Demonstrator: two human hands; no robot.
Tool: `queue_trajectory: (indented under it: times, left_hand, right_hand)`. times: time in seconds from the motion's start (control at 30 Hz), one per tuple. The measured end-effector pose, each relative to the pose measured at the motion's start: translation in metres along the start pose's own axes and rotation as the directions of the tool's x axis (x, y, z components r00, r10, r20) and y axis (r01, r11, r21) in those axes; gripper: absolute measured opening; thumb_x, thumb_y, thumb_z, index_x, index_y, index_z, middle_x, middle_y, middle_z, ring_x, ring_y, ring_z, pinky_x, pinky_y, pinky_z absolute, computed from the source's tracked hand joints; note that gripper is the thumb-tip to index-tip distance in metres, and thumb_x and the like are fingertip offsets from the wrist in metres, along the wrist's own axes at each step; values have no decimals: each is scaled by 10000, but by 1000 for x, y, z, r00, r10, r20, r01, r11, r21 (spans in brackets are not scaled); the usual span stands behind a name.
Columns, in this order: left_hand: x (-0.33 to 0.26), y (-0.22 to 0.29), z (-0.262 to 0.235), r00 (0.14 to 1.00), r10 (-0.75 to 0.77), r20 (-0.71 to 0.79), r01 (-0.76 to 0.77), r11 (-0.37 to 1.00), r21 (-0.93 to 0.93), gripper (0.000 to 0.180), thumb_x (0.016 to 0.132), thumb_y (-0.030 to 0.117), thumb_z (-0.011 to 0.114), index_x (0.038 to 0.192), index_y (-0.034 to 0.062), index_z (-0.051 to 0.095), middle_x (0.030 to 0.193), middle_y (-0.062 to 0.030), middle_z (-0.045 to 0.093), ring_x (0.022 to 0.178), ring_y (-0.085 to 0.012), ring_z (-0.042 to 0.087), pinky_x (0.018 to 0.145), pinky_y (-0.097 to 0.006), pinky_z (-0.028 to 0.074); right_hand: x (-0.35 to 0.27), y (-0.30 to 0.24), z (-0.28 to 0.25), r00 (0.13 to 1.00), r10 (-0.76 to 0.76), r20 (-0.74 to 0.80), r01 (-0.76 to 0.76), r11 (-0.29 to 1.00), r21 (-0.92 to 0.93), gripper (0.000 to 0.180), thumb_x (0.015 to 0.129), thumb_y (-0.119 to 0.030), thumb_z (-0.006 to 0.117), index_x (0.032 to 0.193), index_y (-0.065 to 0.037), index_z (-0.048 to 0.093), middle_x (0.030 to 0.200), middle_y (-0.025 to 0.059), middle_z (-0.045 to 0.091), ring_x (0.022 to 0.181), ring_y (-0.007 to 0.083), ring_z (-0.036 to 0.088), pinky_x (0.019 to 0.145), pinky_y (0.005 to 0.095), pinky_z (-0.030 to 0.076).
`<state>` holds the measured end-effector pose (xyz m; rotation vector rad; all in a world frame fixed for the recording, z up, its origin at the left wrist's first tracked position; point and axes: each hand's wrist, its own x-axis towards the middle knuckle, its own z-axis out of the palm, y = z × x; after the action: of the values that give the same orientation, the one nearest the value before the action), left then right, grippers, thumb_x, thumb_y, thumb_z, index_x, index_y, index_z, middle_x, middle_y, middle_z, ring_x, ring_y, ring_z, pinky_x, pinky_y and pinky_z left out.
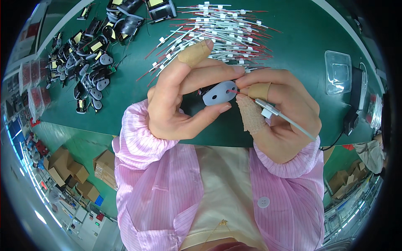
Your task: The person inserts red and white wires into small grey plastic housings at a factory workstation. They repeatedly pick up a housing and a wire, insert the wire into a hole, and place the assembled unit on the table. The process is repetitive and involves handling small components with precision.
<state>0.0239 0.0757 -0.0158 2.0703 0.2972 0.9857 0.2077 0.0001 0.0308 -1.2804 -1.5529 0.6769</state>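
Between the thumb and fingers of my left hand (pixel 176 90) is a small grey oval plastic part (pixel 218 94) with several dark holes, its black underside partly hidden. My right hand (pixel 284 108) pinches a thin cable (pixel 295 124) with a metal sleeve and a white tag. The cable's red wire end (pixel 234 91) points at a hole in the grey part; I cannot tell how deep it sits. Tan bandages wrap fingers on both hands. Just beyond my hands lies a pile of similar tagged cables (pixel 213 35) with red ends.
Many black-and-grey small assemblies (pixel 86 62) are heaped at the left of the green table (pixel 138 113). Clear boxes of small red parts (pixel 35 85) stand at the left edge. On the right are a clear plastic tray (pixel 338 69) and a black device (pixel 355 96) with a cord.
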Motion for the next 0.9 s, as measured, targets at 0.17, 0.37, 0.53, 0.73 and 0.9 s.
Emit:
queue_trajectory:
  times: [0.17, 0.37, 0.53, 0.73, 0.9]
  left_hand:
    - [-1, 3, 1, 999, -32, -8, 32, 999, -10, 936, 778, -30, 717, 1455, -56, 71, 1122, -295, 625, 1035, -380, 619, 917, -467, 478]
    - [-3, -1, 1, 1000, -13, -15, 13, 1000, -18, 946, 766, -36, 727, 1446, -73, 71, 1121, -298, 623, 1032, -381, 623, 899, -466, 493]
    - [-3, -1, -1, 1000, 3, 4, -3, 1000, -18, 960, 755, -40, 734, 1445, -75, 67, 1134, -309, 613, 1014, -384, 631, 898, -472, 494]
    - [-2, 0, -1, 1000, -18, 19, 18, 1000, 12, 975, 755, -29, 742, 1458, -49, 68, 1081, -292, 644, 1004, -378, 637, 892, -468, 494]
    - [4, 5, -5, 997, -44, 66, 41, 998, 42, 981, 763, -18, 746, 1463, -49, 59, 1051, -279, 660, 1007, -373, 638, 888, -464, 492]
  right_hand:
    - [0, 0, -1, 1000, -11, 13, 11, 1000, -21, 147, 722, 116, 707, 847, 63, 650, 911, 175, 671, 772, 194, 648, 671, 265, 515]
    - [0, 2, -3, 999, -10, 41, 12, 999, -35, 146, 720, 112, 707, 845, 60, 652, 910, 167, 673, 769, 198, 651, 672, 270, 515]
    - [1, 1, -6, 997, -10, 71, 13, 999, -43, 143, 723, 101, 714, 847, 60, 655, 911, 164, 673, 775, 202, 655, 679, 271, 518]
    - [1, 0, -6, 997, -22, 75, 26, 998, -58, 137, 733, 84, 723, 845, 56, 649, 914, 158, 673, 771, 202, 659, 678, 273, 524]
    - [2, 0, -5, 996, -46, 73, 52, 996, -79, 139, 741, 70, 727, 852, 49, 645, 912, 152, 674, 760, 208, 662, 671, 270, 526]
